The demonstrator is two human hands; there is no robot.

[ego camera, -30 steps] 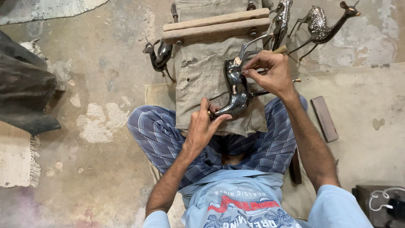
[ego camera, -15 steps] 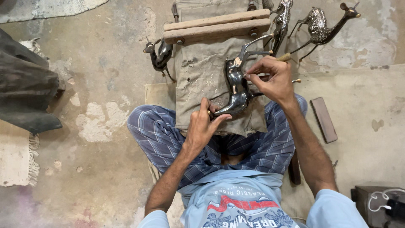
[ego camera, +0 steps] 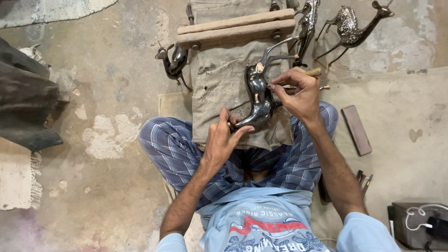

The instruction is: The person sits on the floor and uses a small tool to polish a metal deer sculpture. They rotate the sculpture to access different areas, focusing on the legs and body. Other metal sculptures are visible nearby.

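Bare concrete floor lies all round the grey cloth [ego camera: 219, 88] draped over my lap. On that cloth, nearest me, my left hand [ego camera: 223, 140] clamps the dark metal deer figurine [ego camera: 258, 95] at its lower end. Just beyond, my right hand [ego camera: 298, 93] pinches a wooden-handled tool [ego camera: 313, 72] against its body. I'd judge short, light strokes best, left grip firm. Its long axis runs away from me, legs toward the wooden block [ego camera: 235, 28].

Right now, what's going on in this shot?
A person sits cross-legged on the floor with a grey cloth over the lap. The left hand grips the lower end of a dark metal deer figurine lying on the cloth; the right hand works on its body with a small wooden-handled tool. More deer figurines stand ahead, one at left, one at right. A dark flat block lies beside the right arm.
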